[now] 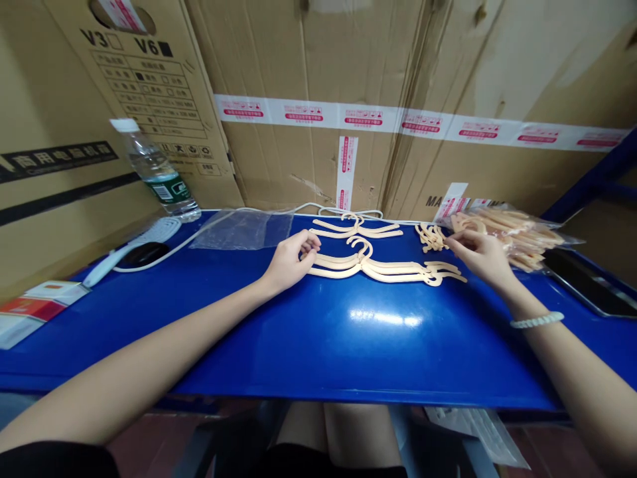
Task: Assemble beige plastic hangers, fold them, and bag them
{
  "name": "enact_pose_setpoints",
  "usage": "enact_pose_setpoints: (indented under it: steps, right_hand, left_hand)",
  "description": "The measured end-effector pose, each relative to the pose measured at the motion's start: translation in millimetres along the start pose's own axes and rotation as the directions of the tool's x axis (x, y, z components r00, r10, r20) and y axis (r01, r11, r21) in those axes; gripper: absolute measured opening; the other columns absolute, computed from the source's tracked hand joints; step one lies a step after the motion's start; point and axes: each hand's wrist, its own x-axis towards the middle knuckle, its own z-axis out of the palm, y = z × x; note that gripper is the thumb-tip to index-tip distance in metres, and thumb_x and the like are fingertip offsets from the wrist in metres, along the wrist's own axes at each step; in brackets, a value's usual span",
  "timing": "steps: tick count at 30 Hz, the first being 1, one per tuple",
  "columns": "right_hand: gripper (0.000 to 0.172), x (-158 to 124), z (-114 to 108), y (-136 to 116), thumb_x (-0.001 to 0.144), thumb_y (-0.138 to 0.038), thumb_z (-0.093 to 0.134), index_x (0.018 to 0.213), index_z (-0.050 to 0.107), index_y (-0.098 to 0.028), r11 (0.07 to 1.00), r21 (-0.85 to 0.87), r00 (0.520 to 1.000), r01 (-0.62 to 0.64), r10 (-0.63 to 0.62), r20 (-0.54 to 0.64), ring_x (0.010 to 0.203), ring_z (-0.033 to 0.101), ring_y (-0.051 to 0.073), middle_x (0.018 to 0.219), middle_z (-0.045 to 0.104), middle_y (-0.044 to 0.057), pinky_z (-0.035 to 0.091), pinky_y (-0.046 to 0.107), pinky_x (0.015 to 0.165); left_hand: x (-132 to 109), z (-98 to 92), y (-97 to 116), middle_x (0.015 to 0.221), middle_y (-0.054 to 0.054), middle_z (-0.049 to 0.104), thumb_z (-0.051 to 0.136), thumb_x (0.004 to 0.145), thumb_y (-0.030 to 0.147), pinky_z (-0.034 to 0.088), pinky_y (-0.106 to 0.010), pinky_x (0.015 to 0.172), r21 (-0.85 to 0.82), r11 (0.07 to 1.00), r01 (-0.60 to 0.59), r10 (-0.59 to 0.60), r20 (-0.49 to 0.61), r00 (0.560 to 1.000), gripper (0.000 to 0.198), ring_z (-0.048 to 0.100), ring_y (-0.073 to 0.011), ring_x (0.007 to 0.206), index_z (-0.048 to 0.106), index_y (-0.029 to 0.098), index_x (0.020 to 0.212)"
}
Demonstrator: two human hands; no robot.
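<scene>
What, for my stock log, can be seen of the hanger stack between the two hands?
The hanger stack is several thin cream plastic hangers nested flat on the blue table, hooks toward the cardboard wall, arms spread left and right. The left hand curls its fingers onto the left tips; the right end lies near the right hand, contact unclear.

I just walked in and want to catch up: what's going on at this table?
A person works at a blue table with small cream plastic hangers. The left hand has its fingers on the left end of a stack of hangers lying flat. The right hand reaches to a small pile of hangers beside a clear bag holding more.
</scene>
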Motion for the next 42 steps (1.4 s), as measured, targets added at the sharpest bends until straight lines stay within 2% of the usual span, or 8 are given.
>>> enact_pose_setpoints:
  steps: [6,13,18,23,28,32,37,42]
  right_hand:
    - [0.024,11.0,9.1,15.2,0.085,-0.034,0.055,0.092,0.073,-0.019,0.967,-0.198,0.987,0.163,-0.162,0.022,0.072,0.069,0.025,0.078,0.074,0.008,0.054,0.038,0.067]
    - [0.025,37.8,4.8,0.7,0.084,-0.016,0.055,0.098,0.075,-0.018,0.803,-0.421,0.893,0.421,-0.286,0.347,0.090,0.069,0.027,0.097,0.077,0.011,0.052,0.036,0.078]
    - [0.029,41.6,9.5,-17.9,0.076,-0.005,0.058,0.093,0.077,-0.019,0.684,-0.455,0.796,0.571,-0.324,0.512,0.100,0.063,0.030,0.097,0.074,0.014,0.047,0.035,0.077]
    - [0.022,38.4,20.1,-22.7,0.083,-0.007,0.057,0.085,0.077,-0.016,0.656,-0.434,0.760,0.617,-0.356,0.543,0.098,0.061,0.030,0.093,0.071,0.016,0.046,0.035,0.078]
    - [0.019,38.1,20.8,-16.7,0.082,-0.009,0.060,0.080,0.076,-0.018,0.734,-0.353,0.800,0.580,-0.431,0.418,0.093,0.063,0.027,0.093,0.071,0.013,0.046,0.033,0.078]
    - [0.018,35.2,16.1,-10.5,0.087,-0.022,0.059,0.086,0.077,-0.018,0.850,-0.247,0.884,0.466,-0.439,0.160,0.082,0.064,0.024,0.086,0.070,0.010,0.048,0.033,0.073]
    - [0.034,26.2,9.6,-13.0,0.094,-0.038,0.050,0.105,0.072,-0.015,0.960,-0.048,0.941,0.277,-0.281,-0.190,0.059,0.061,0.020,0.067,0.066,0.005,0.045,0.030,0.053]
    - [0.026,11.6,2.5,-38.7,0.087,-0.040,0.064,0.102,0.071,-0.020,0.891,0.439,0.968,0.115,-0.001,-0.251,0.052,0.062,0.017,0.065,0.069,0.003,0.043,0.027,0.046]
  left_hand:
    - [4.6,-5.3,-3.4,0.094,-0.005,0.069,0.052,0.080,0.013,0.052,-0.035,0.080,0.135,0.987,-0.082,0.079,0.027,0.996,0.017,0.064,-0.0192,0.084,0.061,0.020,0.093]
    - [31.6,-7.2,-4.0,0.103,-0.007,0.070,0.053,0.080,0.015,0.052,-0.039,0.089,0.269,0.952,-0.144,0.111,0.132,0.985,0.022,0.066,-0.0237,0.097,0.061,0.019,0.099]
    - [58.0,2.1,-6.7,0.108,-0.010,0.070,0.055,0.079,0.011,0.051,-0.041,0.094,0.353,0.923,-0.154,0.066,0.249,0.966,0.026,0.065,-0.0277,0.105,0.064,0.018,0.102]
    - [79.2,12.8,-15.4,0.116,-0.012,0.069,0.062,0.083,0.013,0.050,-0.042,0.098,0.456,0.883,-0.109,-0.069,0.356,0.932,0.022,0.063,-0.0299,0.115,0.067,0.017,0.104]
    - [86.4,25.3,-23.3,0.118,-0.010,0.068,0.067,0.093,0.026,0.052,-0.047,0.099,0.543,0.837,-0.070,-0.206,0.430,0.879,0.020,0.064,-0.0258,0.113,0.067,0.014,0.110]
    - [87.5,31.0,-21.5,0.119,-0.009,0.066,0.064,0.097,0.033,0.053,-0.046,0.097,0.568,0.821,-0.058,-0.240,0.435,0.868,0.023,0.064,-0.0235,0.110,0.066,0.014,0.111]
    - [91.7,22.7,-5.6,0.109,-0.009,0.071,0.062,0.097,0.025,0.052,-0.041,0.092,0.534,0.842,-0.077,-0.177,0.409,0.895,0.014,0.067,-0.0239,0.105,0.067,0.014,0.103]
    - [88.5,0.3,17.5,0.095,-0.009,0.073,0.058,0.095,0.019,0.050,-0.036,0.080,0.485,0.872,-0.069,-0.085,0.288,0.954,0.009,0.070,-0.0276,0.093,0.063,0.018,0.102]
